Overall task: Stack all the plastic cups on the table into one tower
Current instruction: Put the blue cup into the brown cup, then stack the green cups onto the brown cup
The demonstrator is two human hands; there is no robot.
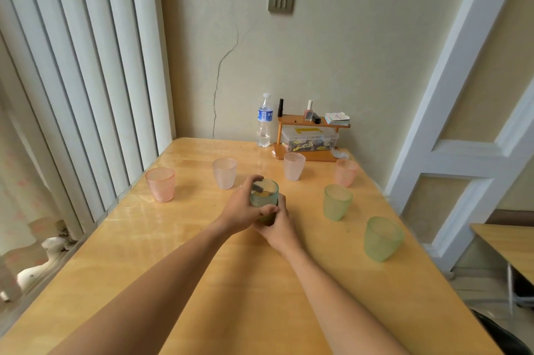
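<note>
both hands' grip clasps the green cup stack (264,201) (six cups stand apart).

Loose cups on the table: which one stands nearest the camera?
The green cup at the right edge, closest to the wearer; the other green cup and the four pink ones stand farther back.

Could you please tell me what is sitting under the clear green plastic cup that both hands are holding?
The clear green plastic cup sits nested in a darker green cup. The left hand and right hand cover most of that lower cup, so further cups cannot be ruled out.
</note>
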